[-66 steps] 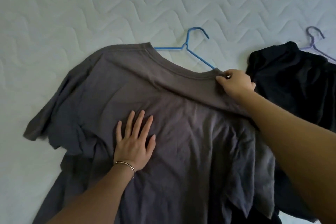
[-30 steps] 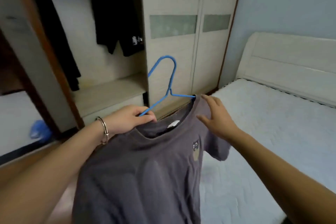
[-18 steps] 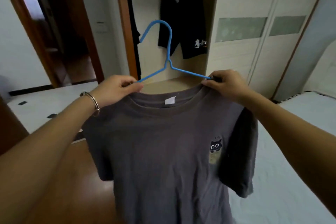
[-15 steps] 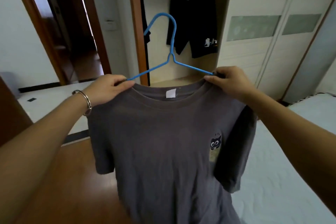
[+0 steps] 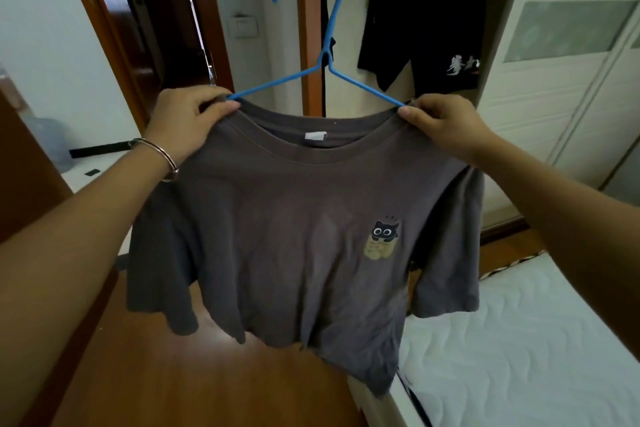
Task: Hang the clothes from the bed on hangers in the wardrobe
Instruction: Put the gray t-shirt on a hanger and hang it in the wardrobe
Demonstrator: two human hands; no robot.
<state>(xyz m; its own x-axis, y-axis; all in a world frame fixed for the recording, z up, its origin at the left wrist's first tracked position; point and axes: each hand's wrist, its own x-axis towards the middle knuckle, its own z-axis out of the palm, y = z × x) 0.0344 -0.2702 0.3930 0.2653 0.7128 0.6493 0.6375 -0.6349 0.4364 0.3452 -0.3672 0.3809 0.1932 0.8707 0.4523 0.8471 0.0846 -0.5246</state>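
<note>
Head view showed a grey T-shirt (image 5: 294, 218) hanging upright on a blue hanger (image 5: 329, 55), hook up; left hand (image 5: 187, 121) and right hand (image 5: 440, 125) pinched its shoulders.

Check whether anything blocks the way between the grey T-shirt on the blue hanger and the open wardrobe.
Nothing visible does. The left hand and right hand hold the grey T-shirt on the blue hanger in open air before the wardrobe. A black garment already hangs inside, right of the hook; the rail is out of view.
</note>
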